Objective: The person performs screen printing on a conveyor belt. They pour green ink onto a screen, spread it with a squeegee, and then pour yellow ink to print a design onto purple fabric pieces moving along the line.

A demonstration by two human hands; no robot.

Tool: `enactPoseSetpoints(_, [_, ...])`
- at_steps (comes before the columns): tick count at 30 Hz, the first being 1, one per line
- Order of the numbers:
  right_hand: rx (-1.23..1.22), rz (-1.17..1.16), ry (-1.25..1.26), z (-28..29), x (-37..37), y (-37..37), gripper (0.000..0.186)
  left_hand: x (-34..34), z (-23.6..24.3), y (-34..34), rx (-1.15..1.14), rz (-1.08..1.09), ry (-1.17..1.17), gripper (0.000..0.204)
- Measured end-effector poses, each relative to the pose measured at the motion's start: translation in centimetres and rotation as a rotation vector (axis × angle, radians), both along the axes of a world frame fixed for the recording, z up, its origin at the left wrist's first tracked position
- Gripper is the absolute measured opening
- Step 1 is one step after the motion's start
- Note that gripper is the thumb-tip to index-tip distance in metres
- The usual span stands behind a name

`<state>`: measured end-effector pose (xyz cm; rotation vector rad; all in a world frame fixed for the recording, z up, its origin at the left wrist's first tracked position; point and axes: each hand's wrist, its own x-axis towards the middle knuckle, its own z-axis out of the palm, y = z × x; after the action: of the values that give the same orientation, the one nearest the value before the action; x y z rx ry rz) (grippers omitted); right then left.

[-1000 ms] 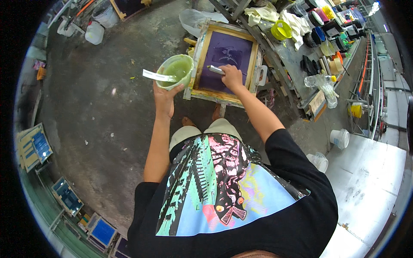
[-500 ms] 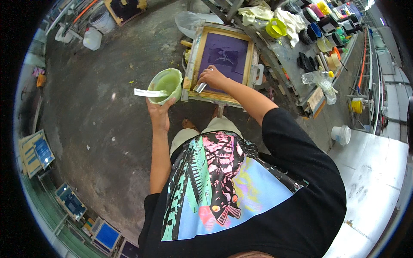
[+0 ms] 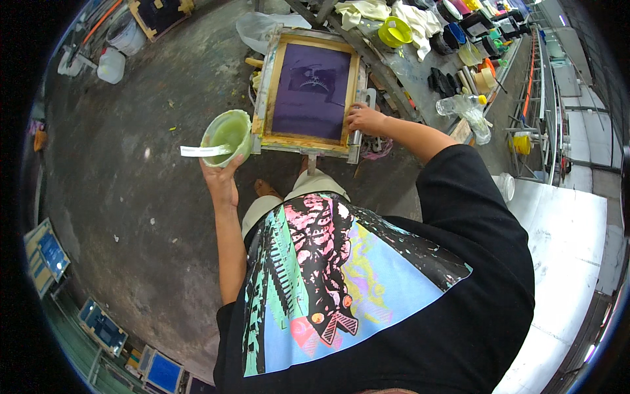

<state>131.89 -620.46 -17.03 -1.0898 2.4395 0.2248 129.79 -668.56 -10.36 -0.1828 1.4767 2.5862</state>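
My left hand (image 3: 223,174) is wrapped round the lower side of a pale green tub (image 3: 241,134), tilted so its inside shows. Light green liquid lies in it, and a flat white strip (image 3: 195,152) sticks out over its rim. Before me stands a wood-framed printing screen (image 3: 275,72) with purple mesh (image 3: 312,98) and a pale design in its upper half. At the screen's lower right edge, my right hand (image 3: 367,121) is closed on a short silver metal tool (image 3: 355,138), its exact kind unclear. The fingers partly cover the tool.
A bench (image 3: 417,69) to the right carries a yellow-green bowl (image 3: 395,31), cloths, ink jars and a clear bottle (image 3: 457,105). Further right is a white tabletop (image 3: 558,243). Other framed screens (image 3: 103,326) line the left; a white jug (image 3: 111,66) stands on the floor.
My right hand has moved right with the metal tool, from over the mesh's lower left to the frame's right edge. The view has shifted; my left hand still holds the tub.
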Motion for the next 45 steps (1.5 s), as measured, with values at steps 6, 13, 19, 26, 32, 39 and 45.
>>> enactPoseSetpoints(6, [0.384, 0.045, -0.108, -5.9, -5.8, -6.1, 0.018, -0.4, 0.3, 0.6, -0.052, -0.021, 0.025, 0.086])
enactPoseSetpoints(13, [0.571, -0.128, -0.355, -9.3, -13.8, -8.3, 0.027, -0.5, -0.5, 0.1, -0.129, -0.085, -0.007, 0.081])
enactPoseSetpoints(19, [-0.164, -0.583, -0.460, 4.0, -14.6, 0.7, 0.034, -0.8, -4.6, 4.2, -0.172, -0.319, -0.022, 0.089])
enactPoseSetpoints(26, [-0.844, -1.379, -0.017, 14.0, 4.6, -1.3, 0.026, 2.3, -6.2, 11.8, 0.008, -0.549, -0.197, 0.114])
enactPoseSetpoints(32, [-1.209, -1.256, 0.573, 12.9, 10.8, -14.7, 0.039, 4.1, -5.4, 17.1, 0.047, -0.614, -0.297, 0.102])
enactPoseSetpoints(39, [-0.671, -0.972, 0.802, 13.7, 13.9, -12.9, 0.050, 3.7, -2.8, 21.6, -0.015, -0.455, -0.118, 0.082])
enactPoseSetpoints(45, [-0.644, -0.928, 0.908, 16.2, 17.0, -5.3, 0.050, 4.0, -0.8, 25.8, 0.025, -0.389, -0.015, 0.078])
